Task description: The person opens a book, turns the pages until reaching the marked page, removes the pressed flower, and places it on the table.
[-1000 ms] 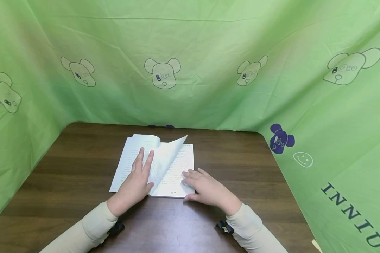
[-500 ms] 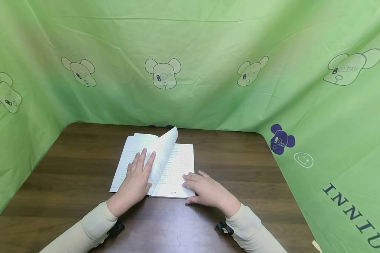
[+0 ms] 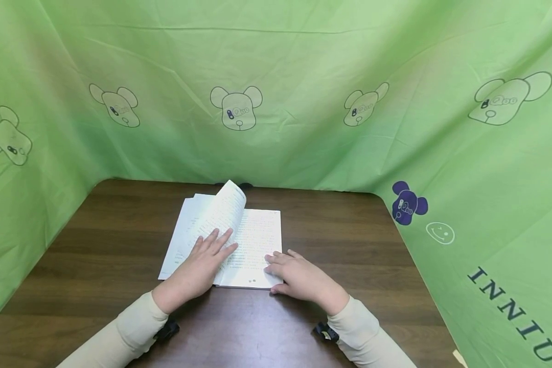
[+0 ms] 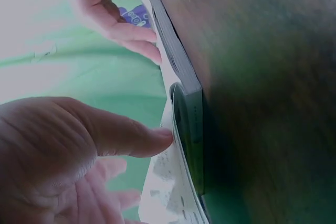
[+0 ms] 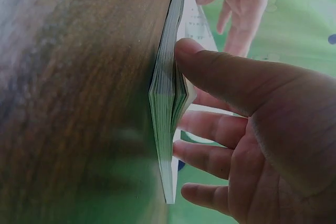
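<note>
I see 1 open book (image 3: 258,237); left hand (image 3: 198,268) spread on curled page (image 3: 230,207), right hand (image 3: 301,276) loosely spread at right edge.

Surface (image 3: 349,230): brown wood-grain, far corners rounded, pale sheen (image 3: 257,317) on its near part. Creased green cloth (image 3: 303,56) hangs beyond the surface and along both sides, printed with outlined animal heads (image 3: 239,110); dark lettering (image 3: 515,314) right of the surface.
</note>
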Motion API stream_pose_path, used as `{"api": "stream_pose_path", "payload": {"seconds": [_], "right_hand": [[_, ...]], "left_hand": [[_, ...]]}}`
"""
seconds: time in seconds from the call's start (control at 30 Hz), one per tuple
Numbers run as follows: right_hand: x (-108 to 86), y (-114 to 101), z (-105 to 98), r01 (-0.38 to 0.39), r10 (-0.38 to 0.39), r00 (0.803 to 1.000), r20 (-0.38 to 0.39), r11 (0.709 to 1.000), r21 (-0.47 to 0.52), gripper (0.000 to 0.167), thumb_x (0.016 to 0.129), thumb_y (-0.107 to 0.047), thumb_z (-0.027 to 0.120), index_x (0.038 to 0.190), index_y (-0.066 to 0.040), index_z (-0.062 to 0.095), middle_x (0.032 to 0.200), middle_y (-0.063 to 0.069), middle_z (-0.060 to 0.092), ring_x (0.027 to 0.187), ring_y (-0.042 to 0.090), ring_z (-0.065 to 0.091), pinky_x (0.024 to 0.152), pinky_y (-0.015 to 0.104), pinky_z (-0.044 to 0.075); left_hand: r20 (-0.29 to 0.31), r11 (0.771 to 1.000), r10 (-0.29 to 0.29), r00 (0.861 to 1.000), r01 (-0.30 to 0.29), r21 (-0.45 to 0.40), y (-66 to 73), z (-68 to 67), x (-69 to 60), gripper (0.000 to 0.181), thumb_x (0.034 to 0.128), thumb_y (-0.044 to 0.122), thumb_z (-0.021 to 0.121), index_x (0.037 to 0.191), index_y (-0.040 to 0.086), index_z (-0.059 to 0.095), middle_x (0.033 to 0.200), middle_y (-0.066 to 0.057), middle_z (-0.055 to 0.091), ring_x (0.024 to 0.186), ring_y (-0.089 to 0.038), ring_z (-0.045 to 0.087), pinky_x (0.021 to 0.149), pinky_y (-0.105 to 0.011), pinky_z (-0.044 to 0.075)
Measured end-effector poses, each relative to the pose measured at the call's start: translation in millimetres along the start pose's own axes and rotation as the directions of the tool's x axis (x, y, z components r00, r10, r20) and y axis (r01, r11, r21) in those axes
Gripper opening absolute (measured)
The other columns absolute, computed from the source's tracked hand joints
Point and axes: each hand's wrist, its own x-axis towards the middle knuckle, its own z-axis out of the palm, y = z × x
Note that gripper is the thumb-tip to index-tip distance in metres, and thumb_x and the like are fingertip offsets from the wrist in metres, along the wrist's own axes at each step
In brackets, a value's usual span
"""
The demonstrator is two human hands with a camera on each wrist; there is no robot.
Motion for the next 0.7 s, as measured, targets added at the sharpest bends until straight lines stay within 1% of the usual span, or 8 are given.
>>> {"api": "stream_pose_path", "payload": {"seconds": [0.13,0.3,0.43,0.5,0.6,0.7], "right_hand": [[-0.1,1,0,0.007,-0.007,1.000,-0.003,1.000,-0.006,0.047,0.090,-0.039,0.077,0.129,-0.014,0.069,0.150,0.009,0.057,0.142,0.030,0.050,0.115,0.062,0.034],[-0.5,1,-1,0.014,-0.014,1.000,-0.002,1.000,-0.009,0.044,0.091,-0.036,0.077,0.128,-0.014,0.070,0.150,0.009,0.057,0.141,0.031,0.051,0.115,0.061,0.035],[-1.0,0,-1,0.016,-0.016,1.000,0.000,1.000,-0.006,0.042,0.092,-0.034,0.076,0.128,-0.014,0.070,0.150,0.009,0.057,0.141,0.031,0.051,0.115,0.061,0.035],[-1.1,1,-1,0.019,-0.019,1.000,0.003,1.000,-0.011,0.041,0.093,-0.035,0.074,0.129,-0.014,0.070,0.150,0.009,0.057,0.141,0.030,0.051,0.115,0.061,0.035],[-1.4,2,-1,0.032,-0.032,0.999,0.002,0.999,-0.028,0.040,0.095,-0.035,0.073,0.129,-0.014,0.070,0.150,0.008,0.057,0.141,0.030,0.052,0.114,0.061,0.036],[-1.6,3,-2,0.054,-0.054,0.998,-0.008,0.997,-0.050,0.035,0.095,-0.033,0.072,0.125,-0.014,0.073,0.147,0.008,0.060,0.139,0.030,0.054,0.113,0.060,0.039]], "left_hand": [[0.059,0.999,0.033,0.998,-0.033,-0.009,-1.8,-2.3,-1.0,0.066,0.0864,-0.021,0.049,0.144,0.010,0.057,0.164,-0.015,0.036,0.150,-0.047,0.031,0.112,-0.073,0.028],[0.127,0.999,0.036,0.991,-0.034,-0.013,-5.3,-3.4,-2.1,0.063,0.0866,-0.020,0.050,0.140,0.011,0.062,0.164,-0.014,0.036,0.151,-0.047,0.029,0.113,-0.074,0.026],[0.196,1.000,0.008,0.981,-0.003,-0.025,-6.6,-5.2,-2.9,0.063,0.0884,-0.020,0.049,0.140,0.013,0.062,0.165,-0.014,0.035,0.151,-0.047,0.028,0.113,-0.074,0.026],[0.228,0.999,-0.010,0.974,0.018,-0.031,-6.5,-7.0,-3.3,0.063,0.0883,-0.020,0.049,0.141,0.012,0.062,0.164,-0.016,0.036,0.151,-0.048,0.028,0.111,-0.075,0.027],[0.259,0.998,-0.045,0.965,0.057,-0.036,-6.3,-10.3,-4.2,0.059,0.0910,-0.017,0.049,0.142,0.011,0.061,0.162,-0.019,0.037,0.150,-0.047,0.030,0.109,-0.076,0.029],[0.278,0.994,-0.083,0.957,0.098,-0.039,-6.5,-12.5,-4.9,0.055,0.0939,-0.014,0.048,0.142,0.011,0.060,0.162,-0.019,0.039,0.150,-0.046,0.031,0.106,-0.077,0.032]]}}
